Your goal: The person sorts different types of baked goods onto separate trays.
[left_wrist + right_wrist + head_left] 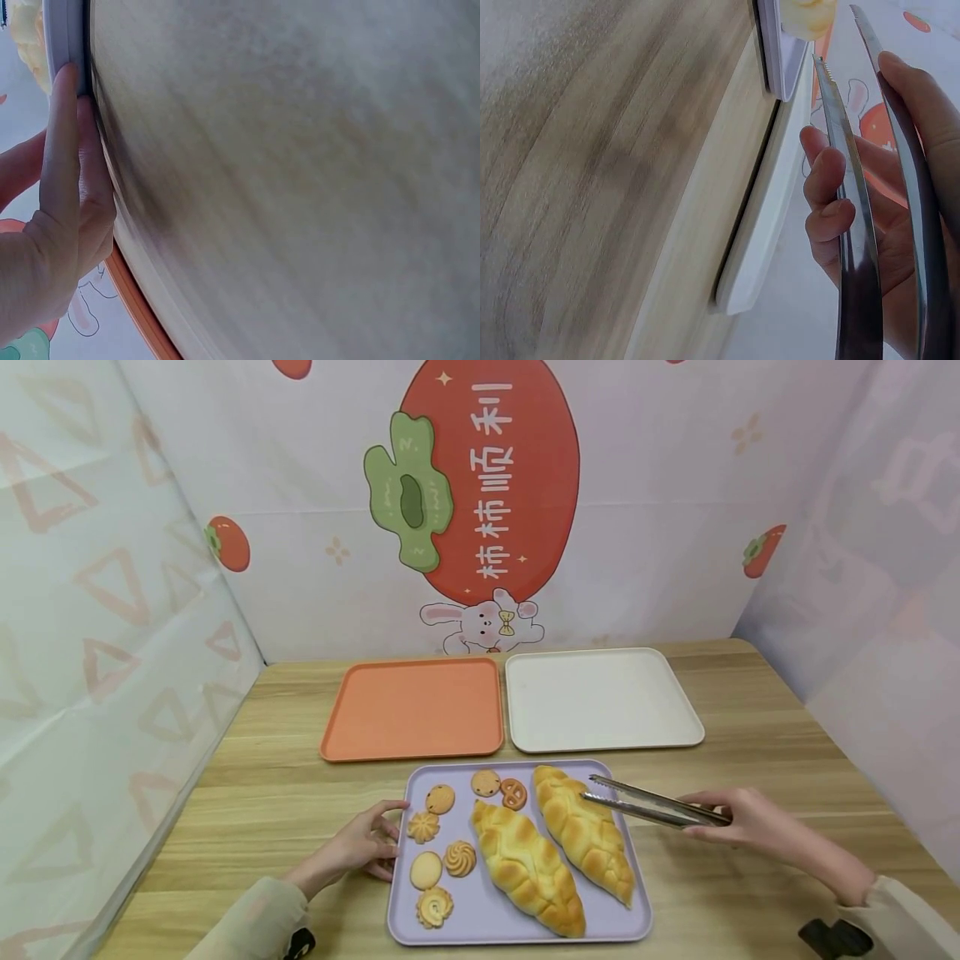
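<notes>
A lilac tray (pixel 517 935) carries two braided loaves of bread, a left loaf (pixel 528 868) and a right loaf (pixel 588 835). My left hand (pixel 365 843) touches the tray's left edge, and the left wrist view shows its fairly straight fingers (pixel 61 150) against the rim. My right hand (pixel 738 818) grips metal tongs (pixel 660 806) from the right side. Their arms stand apart, with the toothed tips over the upper part of the right loaf and nothing between them. In the right wrist view, the fingers (pixel 829 225) and thumb lie on opposite arms of the tongs.
On the lilac tray's left half lie several cookies, among them a swirl cookie (pixel 460 858), with a pretzel (pixel 513 793) near its back edge. Behind it, an orange tray (pixel 420 710) and a white tray (pixel 600 702) stand side by side. Printed cloth (pixel 637 527) walls the wooden table (pixel 270 777).
</notes>
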Tool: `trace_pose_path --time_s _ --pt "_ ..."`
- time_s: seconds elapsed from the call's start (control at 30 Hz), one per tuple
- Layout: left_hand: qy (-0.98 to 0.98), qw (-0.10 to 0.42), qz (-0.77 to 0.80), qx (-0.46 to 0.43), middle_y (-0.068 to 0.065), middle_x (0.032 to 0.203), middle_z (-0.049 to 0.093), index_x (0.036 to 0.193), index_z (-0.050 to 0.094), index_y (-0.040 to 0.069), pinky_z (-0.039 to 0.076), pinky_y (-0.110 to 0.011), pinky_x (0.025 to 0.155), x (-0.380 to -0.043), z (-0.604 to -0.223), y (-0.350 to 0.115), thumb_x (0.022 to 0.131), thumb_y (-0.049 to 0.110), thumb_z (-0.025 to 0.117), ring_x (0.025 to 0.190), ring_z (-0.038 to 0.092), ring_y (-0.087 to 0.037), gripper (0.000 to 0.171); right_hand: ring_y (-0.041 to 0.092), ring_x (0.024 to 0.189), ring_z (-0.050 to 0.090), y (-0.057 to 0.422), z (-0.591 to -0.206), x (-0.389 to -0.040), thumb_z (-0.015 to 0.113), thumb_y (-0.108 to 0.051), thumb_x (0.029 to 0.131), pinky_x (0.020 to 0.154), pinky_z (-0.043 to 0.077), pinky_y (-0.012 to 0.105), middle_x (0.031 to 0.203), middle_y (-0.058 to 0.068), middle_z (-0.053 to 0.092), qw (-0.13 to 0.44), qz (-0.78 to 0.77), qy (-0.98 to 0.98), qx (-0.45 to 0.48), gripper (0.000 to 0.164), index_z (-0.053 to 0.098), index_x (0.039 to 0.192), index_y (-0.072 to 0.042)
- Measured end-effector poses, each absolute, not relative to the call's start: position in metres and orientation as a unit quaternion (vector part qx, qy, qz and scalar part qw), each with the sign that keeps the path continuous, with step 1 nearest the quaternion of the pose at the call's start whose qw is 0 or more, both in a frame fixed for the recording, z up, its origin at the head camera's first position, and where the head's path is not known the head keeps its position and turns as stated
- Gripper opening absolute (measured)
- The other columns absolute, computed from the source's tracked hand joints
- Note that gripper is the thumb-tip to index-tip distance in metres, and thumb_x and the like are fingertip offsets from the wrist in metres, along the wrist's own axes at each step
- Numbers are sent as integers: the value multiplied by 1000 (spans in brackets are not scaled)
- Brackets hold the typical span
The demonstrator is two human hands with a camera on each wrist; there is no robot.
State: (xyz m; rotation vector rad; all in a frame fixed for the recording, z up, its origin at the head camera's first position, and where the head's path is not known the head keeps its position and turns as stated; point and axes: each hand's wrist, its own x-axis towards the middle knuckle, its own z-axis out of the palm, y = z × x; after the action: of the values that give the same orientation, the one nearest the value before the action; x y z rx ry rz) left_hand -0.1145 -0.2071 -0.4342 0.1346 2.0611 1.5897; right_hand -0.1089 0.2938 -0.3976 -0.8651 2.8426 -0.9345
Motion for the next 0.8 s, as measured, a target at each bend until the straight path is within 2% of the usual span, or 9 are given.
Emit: trace_pose_path --time_s 0.4,0.63,0.8 --pt "761 264 591 48 -18 89 44 132 27 -3 57 -41 53 -114 -434 -208 75 -17 52 60 57 -21 64 -4 49 38 287 -399 -115 67 -24 77 36 37 16 74 -6 60 62 -303 917 -251 38 62 102 5" --pt "758 269 593 46 -18 90 44 132 27 -3 57 -40 52 -113 -433 -207 75 -16 53 60 56 -21 65 -1 51 39 282 -400 -118 63 -27 80 37 37 16 77 -3 61 128 -316 912 -228 39 62 104 4" --pt "759 267 592 48 -18 89 44 132 27 -3 57 -41 52 -113 -432 -208 74 -16 53 60 56 -21 65 -1 53 40 280 -401 -119 62 -27 81 38 38 17 80 0 62 151 -320 906 -230 41 61 105 6"
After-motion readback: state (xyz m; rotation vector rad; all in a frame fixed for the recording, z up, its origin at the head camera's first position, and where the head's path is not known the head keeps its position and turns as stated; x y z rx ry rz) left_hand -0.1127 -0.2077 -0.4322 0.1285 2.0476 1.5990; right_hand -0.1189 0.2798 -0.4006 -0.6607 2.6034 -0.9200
